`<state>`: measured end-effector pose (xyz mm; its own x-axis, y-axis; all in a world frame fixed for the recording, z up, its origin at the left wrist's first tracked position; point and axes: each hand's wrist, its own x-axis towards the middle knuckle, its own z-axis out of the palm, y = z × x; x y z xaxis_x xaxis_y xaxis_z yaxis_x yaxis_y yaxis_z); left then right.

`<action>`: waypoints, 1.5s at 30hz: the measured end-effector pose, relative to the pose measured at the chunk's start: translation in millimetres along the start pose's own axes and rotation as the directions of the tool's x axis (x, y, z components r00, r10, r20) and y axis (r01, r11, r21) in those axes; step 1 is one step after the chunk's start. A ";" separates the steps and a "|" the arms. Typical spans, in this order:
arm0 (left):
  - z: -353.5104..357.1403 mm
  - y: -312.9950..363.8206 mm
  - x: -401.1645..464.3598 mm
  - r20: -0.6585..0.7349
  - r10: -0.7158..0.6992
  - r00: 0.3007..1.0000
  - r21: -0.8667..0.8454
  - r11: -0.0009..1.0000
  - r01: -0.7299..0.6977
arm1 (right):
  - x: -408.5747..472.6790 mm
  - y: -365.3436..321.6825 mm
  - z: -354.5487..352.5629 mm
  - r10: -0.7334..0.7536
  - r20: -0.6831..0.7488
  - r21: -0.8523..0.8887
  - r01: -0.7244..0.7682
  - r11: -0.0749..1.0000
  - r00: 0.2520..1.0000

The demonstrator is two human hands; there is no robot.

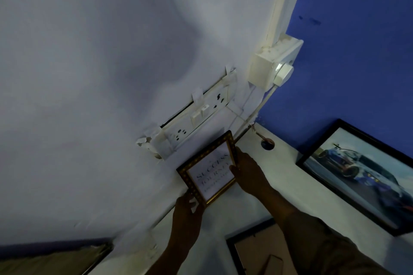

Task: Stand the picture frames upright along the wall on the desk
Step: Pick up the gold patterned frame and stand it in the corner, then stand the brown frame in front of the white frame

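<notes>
A small gold-edged picture frame [209, 169] with printed words stands against the pale wall on the white desk [288, 183]. My left hand [188, 210] grips its lower left corner. My right hand [248, 169] holds its right edge, with the thumb across the glass. A large black-framed car picture [366, 176] leans upright against the blue wall at the right. Another black frame [252, 252] lies face down on the desk near the bottom, partly hidden by my right arm.
A loose switch and socket panel [196, 118] hangs on the pale wall just above the small frame. A white socket box [273, 65] with a plug sits in the corner, its cable running down to a hole in the desk [267, 144]. A dark-edged object [67, 257] shows at the bottom left.
</notes>
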<state>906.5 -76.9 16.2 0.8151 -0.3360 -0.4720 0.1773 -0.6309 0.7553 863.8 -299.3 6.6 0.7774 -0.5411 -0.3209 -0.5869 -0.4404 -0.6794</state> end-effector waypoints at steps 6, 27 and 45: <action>1.2 0.0 2.1 0.038 0.016 0.999 -0.041 0.999 -0.014 | 5.5 5.1 7.3 0.061 0.037 -0.041 -0.059 0.997 0.997; 39.4 -40.1 -48.2 0.269 -0.375 0.887 -0.105 0.904 0.414 | -159.4 109.8 -2.4 0.394 -0.135 0.129 -0.378 0.917 0.909; 93.9 -70.9 -192.5 0.363 -0.337 0.868 -0.166 0.894 0.417 | -249.4 180.5 -19.4 0.482 0.076 0.214 -0.487 0.847 0.873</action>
<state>685.3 -33.1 10.9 0.4475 -0.3330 -0.8300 0.5895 -0.5881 0.5538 559.6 -257.7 -23.3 0.4128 -0.6298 -0.6580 -0.8270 0.0436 -0.5606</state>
